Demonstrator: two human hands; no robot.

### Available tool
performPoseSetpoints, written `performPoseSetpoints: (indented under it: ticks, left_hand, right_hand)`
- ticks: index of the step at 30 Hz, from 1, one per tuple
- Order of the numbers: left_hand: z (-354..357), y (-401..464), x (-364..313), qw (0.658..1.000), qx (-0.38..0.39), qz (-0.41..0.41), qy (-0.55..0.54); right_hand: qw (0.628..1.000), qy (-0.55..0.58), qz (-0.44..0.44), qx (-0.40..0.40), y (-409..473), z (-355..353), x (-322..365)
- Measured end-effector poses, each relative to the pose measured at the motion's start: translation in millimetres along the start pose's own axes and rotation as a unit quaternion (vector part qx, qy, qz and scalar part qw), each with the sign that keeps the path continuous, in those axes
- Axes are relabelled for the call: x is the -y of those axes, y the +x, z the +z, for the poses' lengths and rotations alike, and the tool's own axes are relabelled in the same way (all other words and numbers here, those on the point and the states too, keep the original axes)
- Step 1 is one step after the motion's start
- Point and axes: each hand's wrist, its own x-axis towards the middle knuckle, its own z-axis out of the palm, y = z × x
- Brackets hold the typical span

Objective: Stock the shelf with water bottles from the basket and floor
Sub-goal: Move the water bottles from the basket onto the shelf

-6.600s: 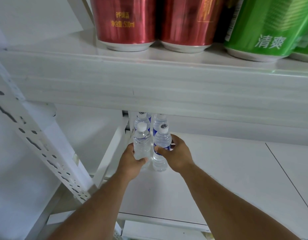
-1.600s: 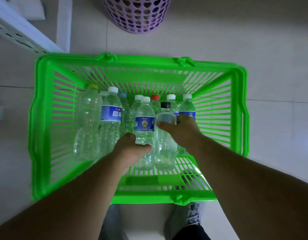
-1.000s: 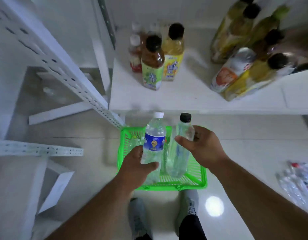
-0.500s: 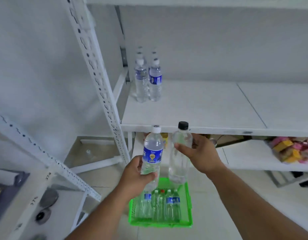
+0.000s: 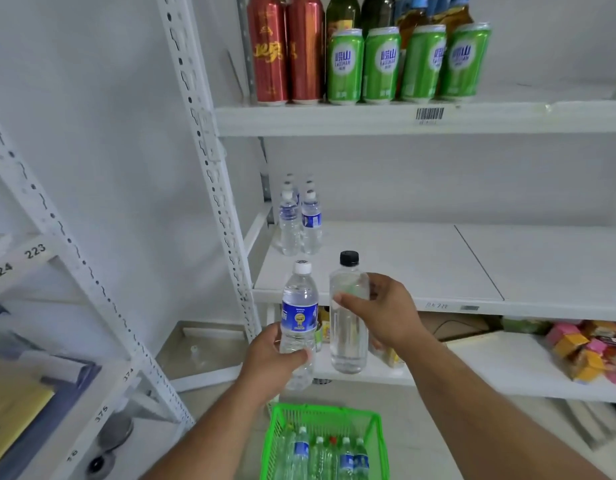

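Note:
My left hand (image 5: 271, 358) grips a white-capped water bottle with a blue label (image 5: 298, 317), held upright. My right hand (image 5: 386, 311) holds a clear black-capped bottle with no label (image 5: 348, 313) by its upper body. Both bottles hang just in front of the white middle shelf (image 5: 403, 265). At the shelf's back left corner stand several water bottles (image 5: 299, 220) in two rows. Below my arms sits the green basket (image 5: 323, 414) on the floor, with several more bottles inside.
Red and green cans (image 5: 368, 60) fill the shelf above. The lower shelf holds snack packs (image 5: 587, 351) and a cardboard box. A perforated white upright (image 5: 209, 161) stands left of the shelf. Another rack (image 5: 39, 271) with numbered labels is at far left.
I took two bottles out of the basket and raised them to the level of the middle shelf. My view has tilted up, bringing the can shelf into sight.

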Motion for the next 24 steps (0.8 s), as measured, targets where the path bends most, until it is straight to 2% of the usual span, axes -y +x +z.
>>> performPoseSetpoints:
  ticks: [8,24]
  left_hand:
    - [-5,40,-12,1.0,0.0,0.024,0.007]
    - [-32,204,-9,0.998,0.054,0.035,0.018]
  right_hand:
    - [1.0,0.004,0.01,-0.025,37,9,5]
    - [0.996,-0.034,0.05,-0.06,167,66,24]
